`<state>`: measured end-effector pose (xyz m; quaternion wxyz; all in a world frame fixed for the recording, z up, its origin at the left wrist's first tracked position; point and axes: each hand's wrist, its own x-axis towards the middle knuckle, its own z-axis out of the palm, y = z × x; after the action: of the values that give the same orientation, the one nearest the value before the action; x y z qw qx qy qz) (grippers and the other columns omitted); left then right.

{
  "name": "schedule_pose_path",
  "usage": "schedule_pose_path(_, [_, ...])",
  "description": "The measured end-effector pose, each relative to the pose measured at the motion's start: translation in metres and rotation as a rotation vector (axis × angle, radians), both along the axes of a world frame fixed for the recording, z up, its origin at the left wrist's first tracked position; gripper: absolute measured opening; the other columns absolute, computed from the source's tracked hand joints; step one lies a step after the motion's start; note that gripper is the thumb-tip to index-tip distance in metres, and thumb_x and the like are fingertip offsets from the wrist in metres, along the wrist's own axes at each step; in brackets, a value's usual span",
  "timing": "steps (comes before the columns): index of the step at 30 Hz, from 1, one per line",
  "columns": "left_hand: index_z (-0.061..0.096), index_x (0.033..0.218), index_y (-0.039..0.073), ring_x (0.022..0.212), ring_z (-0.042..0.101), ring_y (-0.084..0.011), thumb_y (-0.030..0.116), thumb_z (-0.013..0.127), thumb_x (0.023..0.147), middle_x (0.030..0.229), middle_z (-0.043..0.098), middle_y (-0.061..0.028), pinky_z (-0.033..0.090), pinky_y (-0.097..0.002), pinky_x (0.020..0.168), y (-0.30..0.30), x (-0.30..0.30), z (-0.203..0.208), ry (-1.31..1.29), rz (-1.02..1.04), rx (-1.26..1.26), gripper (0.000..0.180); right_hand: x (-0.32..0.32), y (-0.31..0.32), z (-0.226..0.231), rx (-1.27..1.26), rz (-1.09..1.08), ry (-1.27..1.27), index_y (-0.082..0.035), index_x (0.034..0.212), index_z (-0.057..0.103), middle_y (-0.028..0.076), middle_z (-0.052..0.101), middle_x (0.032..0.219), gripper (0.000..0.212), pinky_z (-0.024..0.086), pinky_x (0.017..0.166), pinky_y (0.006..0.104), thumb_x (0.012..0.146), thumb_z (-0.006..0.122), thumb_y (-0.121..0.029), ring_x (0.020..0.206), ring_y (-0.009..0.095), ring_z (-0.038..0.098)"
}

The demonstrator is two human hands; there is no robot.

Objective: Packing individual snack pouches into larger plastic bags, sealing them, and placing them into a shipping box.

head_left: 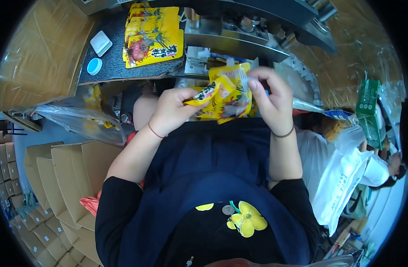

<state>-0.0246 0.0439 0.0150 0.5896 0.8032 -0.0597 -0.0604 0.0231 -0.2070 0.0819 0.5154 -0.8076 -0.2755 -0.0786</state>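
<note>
My left hand [173,109] is closed, its thumb and fingers pinching a small yellow pouch [207,94] with dark print, seen at a slant. Just right of it, a larger yellow pouch [235,104] with a red and dark picture stands upright, partly covered by the small one. My right hand [273,98] has thumb and forefinger curled together at the upper right edge of this larger pouch, seemingly gripping it. Both pouches are in front of a metal machine [230,33]. More yellow lies behind them, mostly hidden.
Overlapping yellow pouches [153,44] lie on the dark worktop [117,62], beside a white square container [101,43] and a round blue-topped lid [94,66]. A clear plastic bag [79,120] hangs at left above cardboard boxes [68,173]. A green box [369,111] is at right.
</note>
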Motion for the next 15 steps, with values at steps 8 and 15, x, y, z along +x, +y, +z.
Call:
schedule_pose_path(8, [0.067,0.117,0.002,0.082,0.064,-0.0091,0.031,0.066,0.097,0.103,0.073,-0.0041,0.052,-0.0242,0.074,-0.047,-0.016,-0.017,0.419,-0.340,-0.491,0.036,0.010,-0.030,-0.001,-0.368,0.170,0.014,-0.001,0.107,0.065,0.014,0.067,0.102,0.022,0.050,0.083,0.0325,0.100,0.054,-0.019,0.092,0.027,0.065])
schedule_pose_path(15, [0.064,0.120,-0.005,0.097,0.069,-0.0163,0.003,0.071,0.085,0.113,0.071,-0.0123,0.055,-0.0297,0.085,-0.053,0.000,-0.022,0.565,-0.238,-0.734,0.037,0.074,-0.116,-0.055,-0.797,-0.480,-0.420,-0.004,0.128,0.058,0.023,0.060,0.124,0.038,0.048,0.095,0.0458,0.096,0.058,-0.024,0.112,0.042,0.058])
